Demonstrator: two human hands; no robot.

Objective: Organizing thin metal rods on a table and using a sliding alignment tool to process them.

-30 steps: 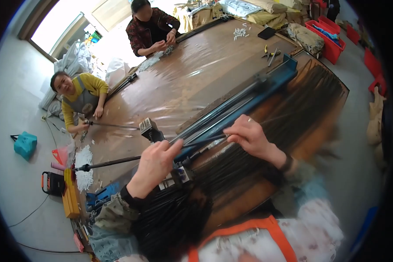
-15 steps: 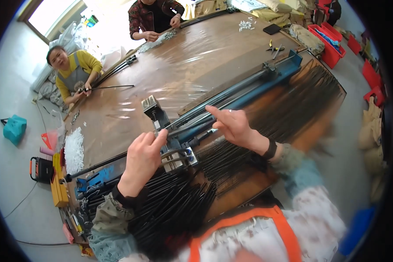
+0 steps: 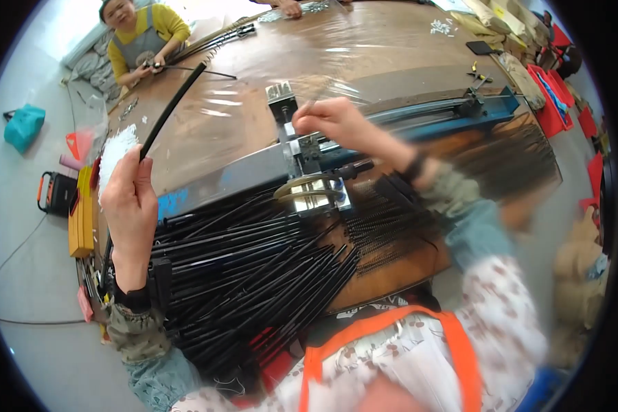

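My left hand (image 3: 130, 192) is closed around a black tube (image 3: 174, 110), held tilted up to the right above the table's left part. A thin coiled spring (image 3: 216, 48) shows at the tube's upper end. My right hand (image 3: 340, 125), blurred, is pinched beside the metal clamp block (image 3: 302, 152) of a bench fixture; whatever is between its fingertips is too blurred to name. The fixture's blue rail (image 3: 453, 126) runs off to the right. Many black tubes (image 3: 254, 257) lie piled below the block, and dark coiled springs (image 3: 384, 230) lie to their right.
Across the table, a person in yellow (image 3: 147, 41) handles a dark rod; another person's hand (image 3: 290, 8) shows at the far edge. White small parts (image 3: 119, 151) are heaped at left. Pliers (image 3: 479, 75) and a black phone-like slab (image 3: 481, 47) lie far right, near red bins (image 3: 553, 103).
My left hand has moved left from the fixture and now holds up a black tube. The right hand has shifted up and left, its fingers now pinched. The whole view has shifted.
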